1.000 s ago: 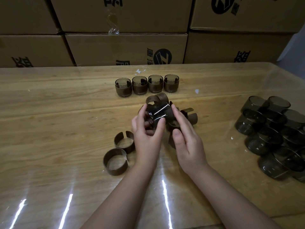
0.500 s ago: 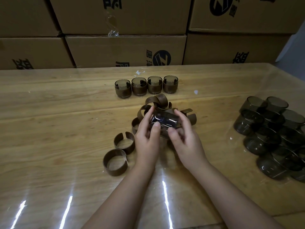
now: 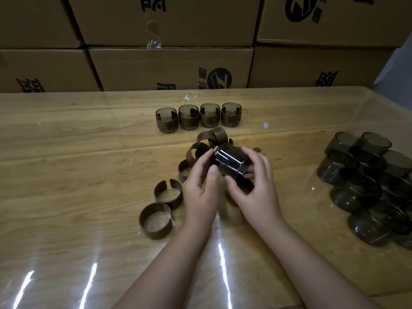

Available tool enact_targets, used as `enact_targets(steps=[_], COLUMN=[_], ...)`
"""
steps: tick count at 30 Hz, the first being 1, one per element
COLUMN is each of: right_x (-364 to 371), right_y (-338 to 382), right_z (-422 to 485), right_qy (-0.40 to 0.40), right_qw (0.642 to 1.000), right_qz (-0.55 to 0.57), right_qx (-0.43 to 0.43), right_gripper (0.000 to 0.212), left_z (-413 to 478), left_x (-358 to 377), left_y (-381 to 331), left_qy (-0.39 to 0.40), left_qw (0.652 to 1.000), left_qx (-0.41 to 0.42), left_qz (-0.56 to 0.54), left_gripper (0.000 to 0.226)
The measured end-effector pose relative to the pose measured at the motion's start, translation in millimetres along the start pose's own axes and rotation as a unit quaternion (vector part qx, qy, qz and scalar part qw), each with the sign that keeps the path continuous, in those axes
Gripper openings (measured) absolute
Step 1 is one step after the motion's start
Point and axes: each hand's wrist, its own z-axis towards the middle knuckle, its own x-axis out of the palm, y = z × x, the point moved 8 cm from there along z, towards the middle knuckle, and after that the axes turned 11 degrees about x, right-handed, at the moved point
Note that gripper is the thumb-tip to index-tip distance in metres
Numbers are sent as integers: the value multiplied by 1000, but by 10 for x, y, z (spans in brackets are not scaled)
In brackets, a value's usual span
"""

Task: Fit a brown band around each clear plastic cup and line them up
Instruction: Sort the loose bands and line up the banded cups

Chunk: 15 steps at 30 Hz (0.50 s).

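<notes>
While between left hand (image 3: 200, 192), right hand (image 3: 258, 192), cup (image 3: 230, 162)

The clear cup (image 3: 230, 162) has been turned onto its side and drawn slightly nearer, off the pile of brown bands (image 3: 219, 133), so that more of its dark glossy wall is shown. The right hand (image 3: 258, 192) has been curled further round it, fingers over the top and thumb beneath. The left hand (image 3: 200, 190), earlier reaching upward, has been lowered, its thumb laid against the cup's near edge.

Z logo (image 3: 219, 79) on cardboard box (image 3: 138, 70)
</notes>
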Motion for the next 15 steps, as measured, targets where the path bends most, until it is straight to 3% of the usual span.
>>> enact_targets(steps=[5, 9, 13, 15], right_x=[-118, -52, 8, 46], right_y=[93, 160, 118, 91], right_z=[-10, -48, -42, -52], right_qy=[-43, 2, 53, 80], right_qw=[996, 995, 994, 992], right_qz=[61, 73, 88, 99], right_qx=[-41, -68, -24, 6], right_gripper=[59, 61, 51, 44], left_z=[-8, -8, 15, 22], left_x=[95, 73, 91, 102], left_y=[29, -2, -1, -60], left_qy=[59, 56, 60, 70], left_qw=[998, 998, 997, 997], left_qx=[-9, 2, -26, -2], left_qz=[23, -3, -27, -16], left_gripper=[58, 63, 64, 54])
